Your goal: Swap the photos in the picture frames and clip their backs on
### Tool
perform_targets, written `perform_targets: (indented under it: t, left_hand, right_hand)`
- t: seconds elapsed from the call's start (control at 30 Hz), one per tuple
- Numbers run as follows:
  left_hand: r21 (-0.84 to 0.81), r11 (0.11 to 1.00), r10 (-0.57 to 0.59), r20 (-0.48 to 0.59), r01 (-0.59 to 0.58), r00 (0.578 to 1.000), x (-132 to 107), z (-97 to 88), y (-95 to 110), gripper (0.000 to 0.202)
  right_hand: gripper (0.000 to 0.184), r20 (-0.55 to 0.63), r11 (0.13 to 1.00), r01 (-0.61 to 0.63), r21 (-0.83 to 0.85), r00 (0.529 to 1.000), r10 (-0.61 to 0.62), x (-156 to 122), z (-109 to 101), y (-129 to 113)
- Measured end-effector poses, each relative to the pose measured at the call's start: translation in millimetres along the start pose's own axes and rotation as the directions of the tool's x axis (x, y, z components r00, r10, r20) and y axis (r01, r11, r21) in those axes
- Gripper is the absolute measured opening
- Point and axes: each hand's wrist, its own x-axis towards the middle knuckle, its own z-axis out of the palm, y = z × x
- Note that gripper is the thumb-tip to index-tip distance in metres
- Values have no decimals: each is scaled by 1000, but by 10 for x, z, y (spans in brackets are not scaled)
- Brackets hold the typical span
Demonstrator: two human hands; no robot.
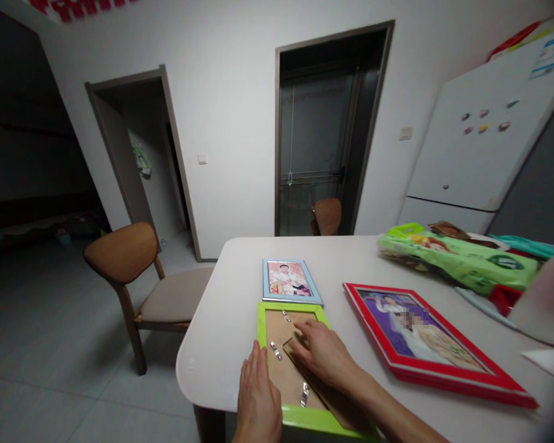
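Observation:
A lime-green photo frame (321, 419) lies face down at the near edge of the white table, its brown backing board (273, 371) showing. Small metal clips (276, 351) sit on the board, and a brown stand flap (300, 372) slants across it. My left hand (258, 394) rests along the frame's left side with its fingers stretched out. Over the right part of the board is my right hand (323, 354), fingers slightly bent and apart, their tips touching the backing by the flap; the right edge of the frame is partly hidden beneath that arm.
Beyond the green frame lies a light-blue framed photo (289, 282). A larger red framed photo (425, 332) lies to the right. A green plastic package (461, 255) and other items crowd the table's right side. A wooden chair (166, 295) stands left of the table (216, 344).

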Motion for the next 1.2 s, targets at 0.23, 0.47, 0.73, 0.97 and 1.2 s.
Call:
perform_targets:
  t: [0.23,0.47,0.73,0.97,1.2]
  left_hand:
    - [-66,997,33,-40,-36,999,20,79,-97,59]
    - [-76,996,38,-56,-42,998,-3,56,-69,58]
    - [-154,988,16,-74,-27,997,-10,45,-65,58]
    - [-136,990,19,-63,-27,998,1,53,-83,57]
    - [-134,991,-13,-44,7,999,8,34,-55,59]
  right_hand:
    - [29,-44,992,-105,-63,994,102,369,231,-23]
    - [34,-52,995,-99,2,994,99,292,211,-29]
    - [30,59,986,46,162,997,-56,-349,-94,161]
    - [29,-1,998,-51,32,999,52,-388,-122,146]
    - [36,134,997,-15,75,991,5,-431,-141,48]
